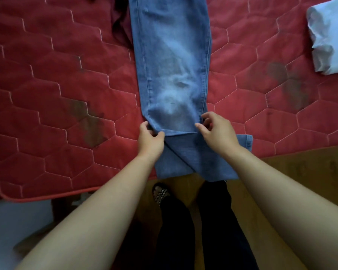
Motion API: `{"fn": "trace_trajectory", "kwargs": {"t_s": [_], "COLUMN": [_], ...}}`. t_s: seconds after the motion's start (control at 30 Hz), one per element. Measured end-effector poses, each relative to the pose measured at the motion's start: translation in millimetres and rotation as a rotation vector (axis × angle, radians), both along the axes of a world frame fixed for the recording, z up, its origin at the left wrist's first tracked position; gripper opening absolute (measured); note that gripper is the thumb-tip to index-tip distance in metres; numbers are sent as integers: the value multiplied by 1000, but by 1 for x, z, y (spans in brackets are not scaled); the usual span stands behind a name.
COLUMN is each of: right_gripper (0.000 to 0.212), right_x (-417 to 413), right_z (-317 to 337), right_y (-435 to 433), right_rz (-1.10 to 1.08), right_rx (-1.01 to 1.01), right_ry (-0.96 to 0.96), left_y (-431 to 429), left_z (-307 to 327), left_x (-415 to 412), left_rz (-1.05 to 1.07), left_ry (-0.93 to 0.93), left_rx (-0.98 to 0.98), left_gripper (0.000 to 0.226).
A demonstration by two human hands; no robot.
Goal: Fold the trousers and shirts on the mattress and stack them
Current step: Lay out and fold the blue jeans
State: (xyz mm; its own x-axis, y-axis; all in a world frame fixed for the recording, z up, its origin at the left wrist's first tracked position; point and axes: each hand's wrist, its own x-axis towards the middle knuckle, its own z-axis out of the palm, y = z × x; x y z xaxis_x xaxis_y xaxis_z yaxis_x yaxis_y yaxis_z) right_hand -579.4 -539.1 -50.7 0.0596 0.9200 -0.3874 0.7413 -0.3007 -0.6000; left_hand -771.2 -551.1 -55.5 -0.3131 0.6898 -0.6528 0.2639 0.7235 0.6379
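Jeans lie lengthwise on the red mattress, legs pointing at me, hems over the near edge. My L hand is at the jeans' left edge, thumb & curled fingers pinching the denim there. R hand is at the right seam, level w/ the L: fingers curled round the edge, thumb on top of the cloth, so a pinch too. A crease runs across the denim btw both hands. Below it one leg end splays out to the right.

Waist end is cut off by the top of the frame. A dark maroon garment sits just left of the jeans, partly under them; can't tell what it is. Folded white shirt far right, well apart, clipped by the frame edge.
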Motion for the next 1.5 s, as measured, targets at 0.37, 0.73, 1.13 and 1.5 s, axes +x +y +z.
{"fn": "trace_trajectory", "kwargs": {"t_s": [0.37,0.73,1.13,1.5], "right_gripper": [20,16,24,53], "right_x": [13,4,-20,12], "right_z": [47,24,-4,14], "right_y": [-108,-67,-74,-70], "right_rz": [90,-186,-200,-175], "right_rx": [-48,23,-127,-57], "right_ry": [-10,126,70,46], "left_y": [-30,-36,-50,-50], "left_z": [24,20,32,26], "left_x": [3,14,-14,-8], "left_rz": [-120,26,-59,-262], "left_ry": [-101,-156,7,399], "left_rx": [-60,-73,1,49], "left_gripper": [19,16,13,39]}}
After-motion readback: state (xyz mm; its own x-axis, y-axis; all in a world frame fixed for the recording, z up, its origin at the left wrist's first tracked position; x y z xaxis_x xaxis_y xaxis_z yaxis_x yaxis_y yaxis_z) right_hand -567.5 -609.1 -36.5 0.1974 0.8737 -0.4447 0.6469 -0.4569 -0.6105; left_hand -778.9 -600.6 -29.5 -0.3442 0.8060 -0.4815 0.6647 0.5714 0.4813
